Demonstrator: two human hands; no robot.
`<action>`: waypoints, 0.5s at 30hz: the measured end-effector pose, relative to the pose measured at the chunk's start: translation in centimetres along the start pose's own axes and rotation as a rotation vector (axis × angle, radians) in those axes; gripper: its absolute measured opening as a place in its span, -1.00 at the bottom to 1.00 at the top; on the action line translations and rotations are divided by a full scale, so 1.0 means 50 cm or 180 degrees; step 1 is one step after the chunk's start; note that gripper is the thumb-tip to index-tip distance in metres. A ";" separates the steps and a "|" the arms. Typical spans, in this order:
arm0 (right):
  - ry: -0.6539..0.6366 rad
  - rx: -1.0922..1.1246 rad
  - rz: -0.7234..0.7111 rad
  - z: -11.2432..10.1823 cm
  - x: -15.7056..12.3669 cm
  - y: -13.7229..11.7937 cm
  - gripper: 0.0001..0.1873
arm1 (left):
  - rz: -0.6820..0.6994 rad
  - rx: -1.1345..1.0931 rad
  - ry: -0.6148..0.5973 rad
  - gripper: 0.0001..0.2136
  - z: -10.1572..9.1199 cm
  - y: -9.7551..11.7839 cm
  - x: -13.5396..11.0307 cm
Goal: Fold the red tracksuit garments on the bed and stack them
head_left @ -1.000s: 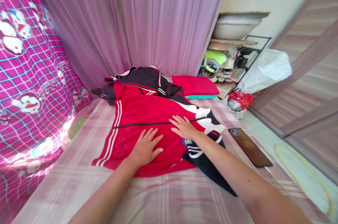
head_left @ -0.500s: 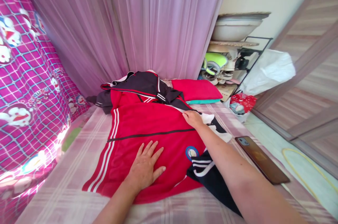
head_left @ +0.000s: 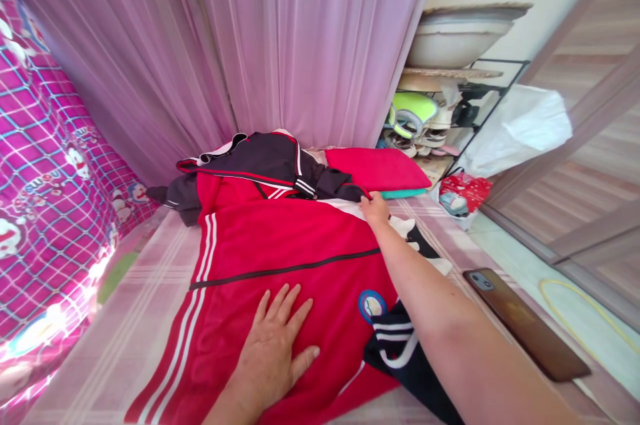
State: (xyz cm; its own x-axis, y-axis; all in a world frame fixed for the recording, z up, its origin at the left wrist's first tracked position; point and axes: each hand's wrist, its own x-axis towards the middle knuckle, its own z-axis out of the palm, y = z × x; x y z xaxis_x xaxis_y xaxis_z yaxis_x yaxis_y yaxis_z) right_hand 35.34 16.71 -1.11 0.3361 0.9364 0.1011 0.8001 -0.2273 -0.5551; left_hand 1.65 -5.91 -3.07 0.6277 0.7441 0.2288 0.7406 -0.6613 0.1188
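Note:
A red jacket (head_left: pixel 295 245) with white side stripes, a dark zip line and a round blue badge (head_left: pixel 373 305) lies spread on the bed. My left hand (head_left: pixel 277 345) rests flat on its front, fingers spread. Farther off, my right hand (head_left: pixel 375 207) pinches the dark edge of cloth at the jacket's far right side. One dark sleeve with white stripes (head_left: pixel 400 338) lies folded by the badge, partly hidden under my right forearm. Behind the red front, a dark garment with white and red trim (head_left: pixel 260 158) lies bunched; where it joins the jacket I cannot tell.
Folded red cloth (head_left: pixel 380 170) lies at the bed's far side. A brown phone (head_left: pixel 525 321) is on the right edge of the plaid bedsheet (head_left: pixel 163 265). Purple curtains (head_left: pixel 300 45) hang behind. A shoe rack (head_left: pixel 480 98) and a white bag (head_left: pixel 525 121) stand at right.
My right hand has moved slightly away from me, from the red front's edge to the dark cloth edge. My left hand stays flat on the jacket. The view has shifted a little.

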 end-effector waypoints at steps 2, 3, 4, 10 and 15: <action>0.0191 -0.0018 0.0115 0.011 -0.010 0.004 -0.52 | -0.0009 0.0001 0.0003 -0.35 0.001 0.001 0.000; 0.0222 0.0020 0.0149 0.013 -0.015 0.003 -0.49 | -0.0016 0.0005 0.0003 -0.35 0.002 0.001 0.001; 0.0209 0.0115 0.0126 0.013 -0.021 0.000 -0.43 | -0.0025 0.0011 -0.0001 -0.35 0.002 0.002 0.001; 0.0033 0.0428 -0.0506 -0.010 -0.143 -0.010 -0.21 | -0.0079 0.0041 0.0014 -0.36 0.001 0.004 0.005; -0.0246 -0.0945 -0.1343 -0.028 -0.309 0.031 -0.36 | -0.0137 -0.0009 0.0014 -0.38 0.002 0.002 0.010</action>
State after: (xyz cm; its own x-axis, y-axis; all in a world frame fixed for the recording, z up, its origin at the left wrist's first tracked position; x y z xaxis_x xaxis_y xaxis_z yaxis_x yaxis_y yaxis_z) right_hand 32.08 1.51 -2.36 -0.0746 0.9773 0.1981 0.9683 0.1185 -0.2200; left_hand 2.06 -5.62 -3.03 0.5943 0.7713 0.2277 0.7661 -0.6291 0.1314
